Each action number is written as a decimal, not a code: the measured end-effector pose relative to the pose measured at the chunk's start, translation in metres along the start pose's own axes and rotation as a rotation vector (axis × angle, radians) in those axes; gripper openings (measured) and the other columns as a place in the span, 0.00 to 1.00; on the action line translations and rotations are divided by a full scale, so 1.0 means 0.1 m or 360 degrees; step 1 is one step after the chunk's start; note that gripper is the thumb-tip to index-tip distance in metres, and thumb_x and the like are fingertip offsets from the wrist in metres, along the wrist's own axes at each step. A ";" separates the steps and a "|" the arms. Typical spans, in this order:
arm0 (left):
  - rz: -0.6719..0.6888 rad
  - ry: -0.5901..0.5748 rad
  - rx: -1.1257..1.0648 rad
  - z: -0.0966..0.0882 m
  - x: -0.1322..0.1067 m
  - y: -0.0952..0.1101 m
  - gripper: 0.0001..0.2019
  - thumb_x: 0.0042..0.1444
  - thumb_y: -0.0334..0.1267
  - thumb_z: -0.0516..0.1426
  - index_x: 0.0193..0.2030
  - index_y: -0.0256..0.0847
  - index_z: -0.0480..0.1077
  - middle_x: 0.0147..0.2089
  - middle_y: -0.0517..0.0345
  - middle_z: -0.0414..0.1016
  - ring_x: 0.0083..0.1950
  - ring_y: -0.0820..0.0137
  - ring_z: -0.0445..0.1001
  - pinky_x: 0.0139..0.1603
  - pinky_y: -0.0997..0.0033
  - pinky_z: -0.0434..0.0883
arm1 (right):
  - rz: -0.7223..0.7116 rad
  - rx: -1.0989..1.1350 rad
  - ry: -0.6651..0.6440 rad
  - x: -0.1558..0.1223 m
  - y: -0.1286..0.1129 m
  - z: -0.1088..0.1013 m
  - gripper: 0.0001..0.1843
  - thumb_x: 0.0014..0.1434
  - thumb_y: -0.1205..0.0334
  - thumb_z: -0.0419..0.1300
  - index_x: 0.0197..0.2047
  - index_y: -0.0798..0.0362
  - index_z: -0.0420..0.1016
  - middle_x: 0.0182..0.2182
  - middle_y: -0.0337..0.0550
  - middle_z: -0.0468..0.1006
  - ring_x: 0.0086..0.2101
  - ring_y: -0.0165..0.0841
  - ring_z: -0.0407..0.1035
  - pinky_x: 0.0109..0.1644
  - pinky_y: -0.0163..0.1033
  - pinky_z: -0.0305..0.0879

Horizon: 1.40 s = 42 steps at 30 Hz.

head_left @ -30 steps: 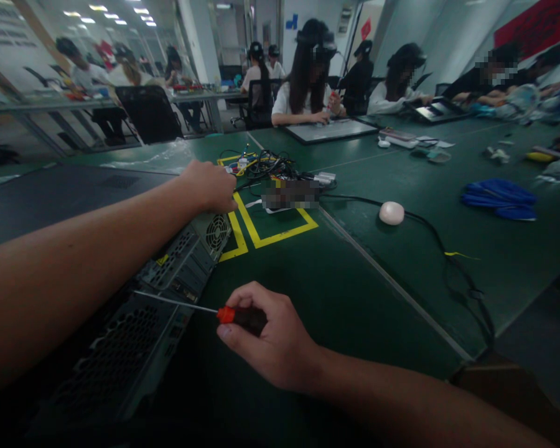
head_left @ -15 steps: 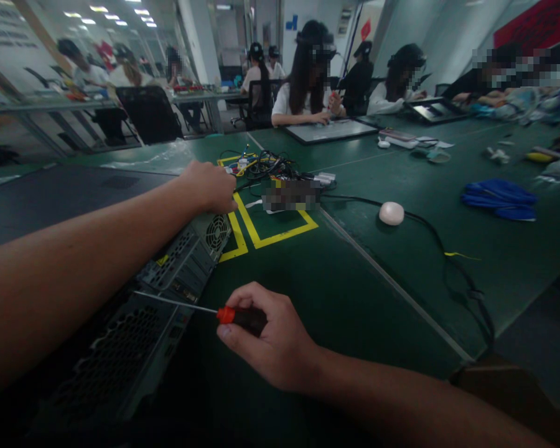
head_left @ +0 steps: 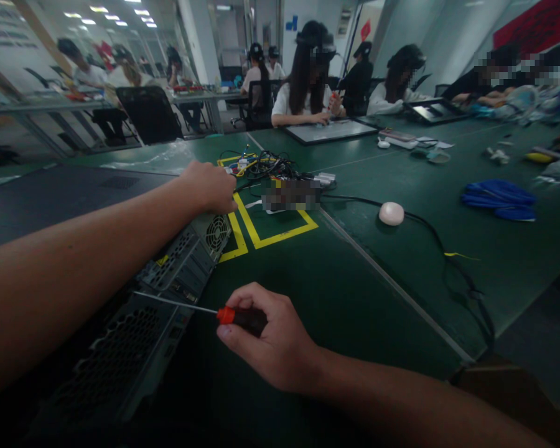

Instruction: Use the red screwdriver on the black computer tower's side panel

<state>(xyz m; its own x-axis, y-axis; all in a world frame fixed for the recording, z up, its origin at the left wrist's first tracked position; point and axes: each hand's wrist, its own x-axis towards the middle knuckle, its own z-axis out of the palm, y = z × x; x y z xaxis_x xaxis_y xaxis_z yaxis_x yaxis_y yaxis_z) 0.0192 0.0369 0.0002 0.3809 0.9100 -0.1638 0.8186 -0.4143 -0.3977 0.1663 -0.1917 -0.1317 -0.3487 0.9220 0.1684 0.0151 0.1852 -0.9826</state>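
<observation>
A desktop computer case [head_left: 65, 193] lies on its side at the left, its rear panel [head_left: 189, 258] with a fan grille and slots turned toward the table's middle. At the case's far rear corner is my left hand [head_left: 213, 188], its fingers curled down over the edge and partly hidden. My right hand [head_left: 275, 339], lower down, is wrapped round a screwdriver [head_left: 226, 315] with a black and red handle. The long thin shaft points left, its tip by the perforated lower part of the case; whether it touches a screw I cannot tell.
A bundle of cables [head_left: 270, 165] and a pixelated dark object lie beyond the case by yellow tape marks [head_left: 280, 238]. To the right are a pale rounded object [head_left: 391, 213], a black cable [head_left: 429, 224] and a blue folded bundle [head_left: 499, 198]. Several people sit at tables behind.
</observation>
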 end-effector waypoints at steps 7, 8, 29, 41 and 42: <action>0.0006 -0.0015 -0.0002 0.00 0.00 -0.01 0.29 0.75 0.56 0.63 0.74 0.49 0.92 0.65 0.31 0.95 0.74 0.31 0.87 0.73 0.39 0.83 | 0.0019 0.0003 0.0027 0.00 0.02 0.01 0.15 0.71 0.52 0.81 0.48 0.45 0.80 0.36 0.34 0.83 0.35 0.35 0.77 0.41 0.40 0.74; 0.0003 -0.0015 -0.0006 0.00 0.01 -0.01 0.29 0.75 0.56 0.63 0.74 0.49 0.92 0.66 0.31 0.95 0.75 0.31 0.87 0.73 0.38 0.83 | 0.0013 -0.0004 0.0031 0.00 0.01 0.01 0.15 0.71 0.52 0.81 0.47 0.45 0.80 0.36 0.34 0.83 0.35 0.35 0.77 0.41 0.40 0.74; -0.0015 -0.0045 0.0062 -0.03 -0.03 0.03 0.30 0.79 0.53 0.60 0.76 0.39 0.90 0.72 0.25 0.92 0.74 0.30 0.88 0.74 0.39 0.84 | 0.0036 -0.0028 0.0041 -0.01 -0.01 0.00 0.11 0.70 0.56 0.78 0.48 0.46 0.82 0.36 0.34 0.82 0.34 0.34 0.75 0.44 0.41 0.75; -0.0029 -0.0013 0.0025 0.03 0.03 0.00 0.31 0.78 0.52 0.62 0.75 0.34 0.90 0.68 0.22 0.92 0.71 0.28 0.88 0.72 0.36 0.82 | -0.0054 -0.0182 0.0103 -0.03 0.01 -0.01 0.13 0.81 0.49 0.71 0.53 0.49 0.91 0.44 0.44 0.91 0.43 0.40 0.83 0.52 0.45 0.79; -0.0035 -0.0016 0.0025 0.03 0.03 0.01 0.31 0.78 0.52 0.62 0.75 0.35 0.90 0.68 0.22 0.92 0.72 0.28 0.88 0.72 0.36 0.82 | -0.0039 -0.0161 0.0099 -0.04 0.02 -0.01 0.13 0.79 0.48 0.73 0.55 0.49 0.90 0.44 0.43 0.90 0.42 0.39 0.83 0.51 0.44 0.78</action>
<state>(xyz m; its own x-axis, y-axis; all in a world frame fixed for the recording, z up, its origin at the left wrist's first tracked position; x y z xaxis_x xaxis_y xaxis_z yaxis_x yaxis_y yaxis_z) 0.0196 0.0393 -0.0031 0.3583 0.9191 -0.1639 0.8200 -0.3938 -0.4153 0.1681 -0.1944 -0.1342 -0.2914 0.9355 0.2000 0.1031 0.2385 -0.9657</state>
